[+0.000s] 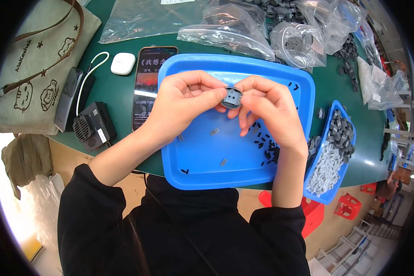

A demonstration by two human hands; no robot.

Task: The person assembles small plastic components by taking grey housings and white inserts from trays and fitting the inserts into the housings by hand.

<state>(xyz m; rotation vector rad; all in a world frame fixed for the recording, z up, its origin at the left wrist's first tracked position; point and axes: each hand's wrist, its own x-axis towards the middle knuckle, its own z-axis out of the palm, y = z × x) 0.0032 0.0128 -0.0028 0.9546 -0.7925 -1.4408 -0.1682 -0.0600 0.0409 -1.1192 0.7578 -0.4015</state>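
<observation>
Between my two hands, over a blue tray point(202, 181), is a small round grey plastic part point(232, 98) with dark holes in its face. My left hand point(188, 99) pinches its left edge between thumb and fingers. From the other side my right hand point(271, 103) grips the right edge, its lower fingers curled beneath. Inside the tray several small black pieces point(272, 152) lie in a loose pile, partly behind my right wrist. A few small translucent pieces point(223, 162) are scattered on the tray's floor.
At right a smaller blue tray point(326, 198) holds grey parts point(341, 131) and whitish clear pieces point(326, 170). Clear plastic bags point(234, 32) lie along the back. On the left are a phone point(145, 83), a white case point(123, 63), a black device point(94, 126) and a canvas bag point(46, 69).
</observation>
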